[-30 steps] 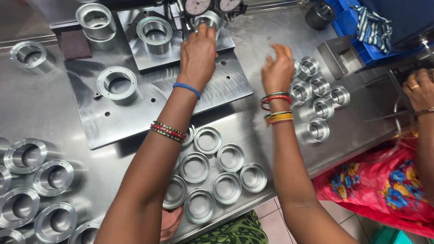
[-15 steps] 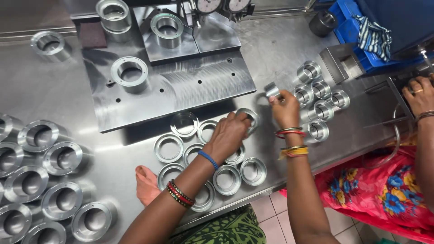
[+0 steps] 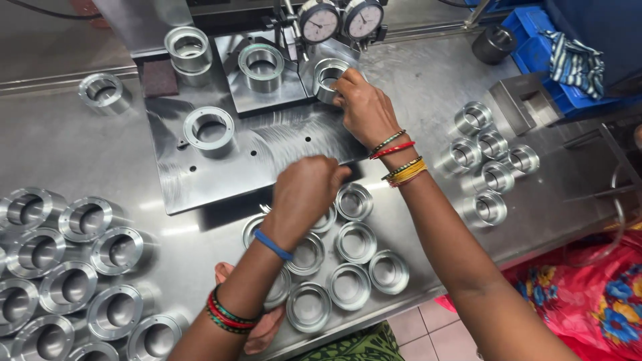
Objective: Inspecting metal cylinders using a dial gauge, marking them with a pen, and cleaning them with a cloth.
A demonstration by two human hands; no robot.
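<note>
Right hand (image 3: pixel 364 107) sets a shiny metal ring (image 3: pixel 328 75) under two round dial gauges (image 3: pixel 341 20).
The ring stands tilted, bore facing near-left, fingers gripping its right rim, on the far steel plate (image 3: pixel 221 167). Left hand (image 3: pixel 304 194), fingers curled shut, hovers over shallow metal cups (image 3: pixel 354 241) crowding the near desk (image 3: pixel 414 80); open space lies right.

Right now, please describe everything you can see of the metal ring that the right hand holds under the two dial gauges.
The metal ring is a short, thick-walled cylinder of bright, machined silver metal with a round open bore. It sits with the bore facing up, on the small raised plate just below the two round dial gauges. The right hand grips its right side with the fingertips, covering part of the rim. A similar ring stands apart to its left.
</note>
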